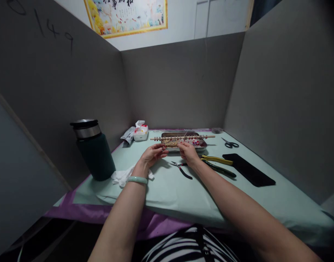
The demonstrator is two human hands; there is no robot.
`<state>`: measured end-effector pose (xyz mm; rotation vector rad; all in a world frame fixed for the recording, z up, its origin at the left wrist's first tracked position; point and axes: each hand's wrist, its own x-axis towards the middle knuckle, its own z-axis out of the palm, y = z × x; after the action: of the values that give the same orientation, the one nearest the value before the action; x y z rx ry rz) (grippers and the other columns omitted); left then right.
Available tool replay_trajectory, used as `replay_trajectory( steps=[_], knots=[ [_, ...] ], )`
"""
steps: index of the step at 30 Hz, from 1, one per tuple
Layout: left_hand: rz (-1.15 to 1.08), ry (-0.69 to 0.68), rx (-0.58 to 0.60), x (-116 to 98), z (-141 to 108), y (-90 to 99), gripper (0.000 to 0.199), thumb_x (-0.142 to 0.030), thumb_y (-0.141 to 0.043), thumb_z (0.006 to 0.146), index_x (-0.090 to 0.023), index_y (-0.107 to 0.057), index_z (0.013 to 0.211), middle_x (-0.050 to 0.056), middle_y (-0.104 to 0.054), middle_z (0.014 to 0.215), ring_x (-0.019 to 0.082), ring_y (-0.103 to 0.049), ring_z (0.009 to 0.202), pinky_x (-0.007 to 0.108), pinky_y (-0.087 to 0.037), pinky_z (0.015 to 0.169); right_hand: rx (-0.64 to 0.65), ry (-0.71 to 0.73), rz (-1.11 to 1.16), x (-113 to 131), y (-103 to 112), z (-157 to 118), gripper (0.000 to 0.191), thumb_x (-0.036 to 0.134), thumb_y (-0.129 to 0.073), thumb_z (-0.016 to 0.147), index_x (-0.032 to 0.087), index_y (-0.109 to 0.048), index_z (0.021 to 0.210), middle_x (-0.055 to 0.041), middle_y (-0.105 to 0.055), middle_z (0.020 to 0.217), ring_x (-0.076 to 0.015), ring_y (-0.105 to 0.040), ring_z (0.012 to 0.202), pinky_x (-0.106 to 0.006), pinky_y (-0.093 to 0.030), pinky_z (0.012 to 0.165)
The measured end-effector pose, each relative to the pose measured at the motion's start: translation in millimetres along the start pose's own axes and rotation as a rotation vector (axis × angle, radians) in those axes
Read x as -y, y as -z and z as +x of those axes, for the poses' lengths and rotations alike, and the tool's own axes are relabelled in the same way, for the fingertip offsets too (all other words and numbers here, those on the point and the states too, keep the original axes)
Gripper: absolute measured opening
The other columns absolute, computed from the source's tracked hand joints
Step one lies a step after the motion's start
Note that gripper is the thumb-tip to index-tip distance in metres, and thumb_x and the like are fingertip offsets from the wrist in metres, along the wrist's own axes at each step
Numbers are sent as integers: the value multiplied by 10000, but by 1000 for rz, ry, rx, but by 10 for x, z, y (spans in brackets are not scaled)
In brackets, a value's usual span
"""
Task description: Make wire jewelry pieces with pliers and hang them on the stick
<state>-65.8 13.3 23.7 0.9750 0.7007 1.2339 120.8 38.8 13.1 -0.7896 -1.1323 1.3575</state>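
A metal tray [202, 148] holds small gold, red and pink pieces, and a thin wooden stick [211, 136] strung with small items lies across it. At the tray's front left corner, my left hand [153, 153] has thumb and fingers pinched around something small and reddish that I cannot make out. My right hand [188, 152] is pinched at the tray's front edge; whatever lies between its fingertips is too small to name. Small pliers with red and black handles [184, 172] lie on the table below the hands.
Yellow-handled pliers [217, 159], green-handled pliers [221, 170], a black phone-like slab [250, 171] and scissors [231, 144] lie right. Left are a dark green bottle [95, 154], crumpled tissue [122, 177], a white box [140, 134] and a packet [128, 135]. Grey partitions [180, 83] enclose the table.
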Motion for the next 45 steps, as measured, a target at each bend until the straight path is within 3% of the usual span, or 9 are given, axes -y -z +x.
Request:
replay_trajectory(
  steps=[7, 12, 20, 26, 31, 41, 45],
  knots=[
    [16, -14, 20, -1, 3, 31, 282, -35, -638, 718, -98, -611, 991, 78, -659, 840, 95, -621, 591, 216, -531, 565, -12, -2, -16, -16, 4, 16, 307, 348, -682, 609, 201, -413, 612, 108, -272, 428, -31, -189, 343, -196, -85, 344],
    [25, -7, -7, 9, 19, 40, 261, -57, -669, 705, -96, -618, 959, 98, -668, 884, 149, -664, 714, 240, -552, 621, -8, -3, 2, -3, -3, 8, 311, 336, -681, 616, 203, -401, 610, 109, -269, 432, -28, -180, 335, -200, -73, 343],
    [-54, 16, -25, -24, 12, 34, 235, -31, -633, 723, -96, -615, 948, 67, -661, 803, 95, -629, 602, 218, -544, 615, 8, 5, 5, -14, 9, 14, 327, 341, -688, 607, 204, -391, 600, 108, -263, 434, -30, -175, 347, -201, -68, 350],
    [-130, 28, -64, -28, 5, 40, 236, -45, -648, 716, -125, -605, 933, 54, -652, 820, 135, -645, 725, 319, -554, 735, -13, 7, -4, -5, 4, 11, 318, 327, -687, 593, 204, -394, 595, 106, -270, 435, -31, -186, 350, -198, -81, 350],
    [-183, 25, -90, -26, 27, 65, 224, -40, -640, 722, -142, -596, 917, 42, -652, 812, 133, -649, 755, 306, -552, 736, -6, 3, -2, -7, 4, 6, 318, 335, -690, 592, 205, -401, 600, 105, -274, 430, -33, -184, 349, -200, -74, 349],
    [-165, 2, -197, -7, 79, 80, 187, -7, -587, 745, -112, -590, 900, 55, -651, 772, 138, -656, 724, 275, -553, 694, -14, 1, -14, -20, 9, 17, 319, 348, -692, 592, 202, -410, 624, 110, -274, 441, -29, -186, 354, -193, -85, 349],
    [8, -72, -374, 2, 127, 157, 164, -35, -624, 719, -122, -597, 855, 49, -660, 749, 130, -644, 695, 261, -542, 661, -10, 1, -20, -25, 13, 17, 318, 345, -693, 593, 202, -411, 627, 110, -276, 435, -30, -190, 353, -192, -89, 351]
  ],
)
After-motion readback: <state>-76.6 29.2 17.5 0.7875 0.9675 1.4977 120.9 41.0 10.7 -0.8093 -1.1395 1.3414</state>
